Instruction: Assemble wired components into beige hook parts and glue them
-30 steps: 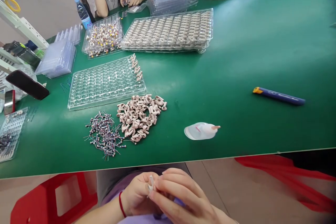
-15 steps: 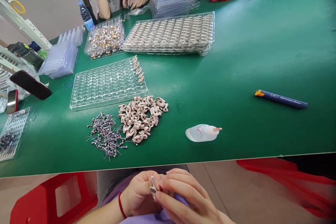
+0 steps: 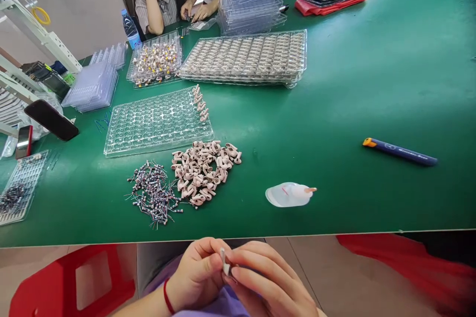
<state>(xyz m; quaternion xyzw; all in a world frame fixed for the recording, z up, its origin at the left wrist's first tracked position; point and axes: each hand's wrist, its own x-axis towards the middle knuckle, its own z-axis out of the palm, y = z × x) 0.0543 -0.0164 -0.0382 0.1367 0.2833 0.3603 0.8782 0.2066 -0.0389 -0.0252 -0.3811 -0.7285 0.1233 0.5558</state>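
Observation:
My left hand (image 3: 203, 270) pinches a small beige earbud shell (image 3: 225, 263) between thumb and fingers, its stem pointing up, over my lap in front of the table edge. Against the shell's lower side press the closed fingertips of my right hand (image 3: 269, 277). A tiny dark bit shows at those fingertips, too small to name. On the table ahead lies a heap of similar beige shells (image 3: 203, 171). To its left is a pile of small wired components (image 3: 154, 193). Behind the heap, a clear blister tray (image 3: 156, 121) carries several shells along its right edge.
A white squeeze bottle (image 3: 288, 194) lies right of the heap, with a blue cutter knife (image 3: 401, 152) farther right. Filled trays (image 3: 245, 59) and stacked clear trays (image 3: 253, 0) stand behind. Phones (image 3: 52, 120) are at left. Two people sit across the table. A red stool (image 3: 67, 282) is below left.
The view has shifted slightly, so the table things appear lower and to the right. The shell has turned between my fingers, and its dark opening shows less now.

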